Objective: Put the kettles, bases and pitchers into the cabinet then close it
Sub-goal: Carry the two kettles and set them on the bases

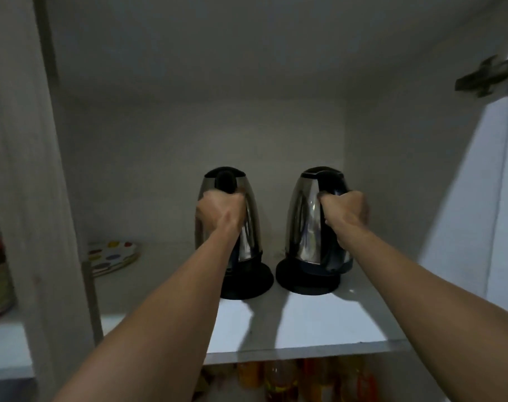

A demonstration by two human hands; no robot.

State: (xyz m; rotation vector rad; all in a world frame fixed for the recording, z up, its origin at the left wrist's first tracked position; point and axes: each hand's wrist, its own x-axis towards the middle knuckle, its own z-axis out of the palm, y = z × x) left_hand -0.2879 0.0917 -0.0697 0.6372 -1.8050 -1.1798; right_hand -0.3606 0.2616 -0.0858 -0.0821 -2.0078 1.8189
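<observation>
Two steel kettles with black lids stand side by side on the white cabinet shelf (pixel 319 323). The left kettle (pixel 248 224) sits on a round black base (pixel 247 282), and my left hand (pixel 219 211) is wrapped around its black handle. The right kettle (pixel 307 221) rests a little tilted on its own black base (pixel 305 278), with my right hand (pixel 347 211) gripping its handle. Both forearms reach into the cabinet from below. No pitcher is in view.
A stack of dotted plates (pixel 113 255) lies at the shelf's left. The open cabinet door (pixel 499 198) with its hinge (pixel 484 78) stands at the right. A vertical divider (pixel 29 198) bounds the left. Bottles (pixel 278 378) stand on the shelf below.
</observation>
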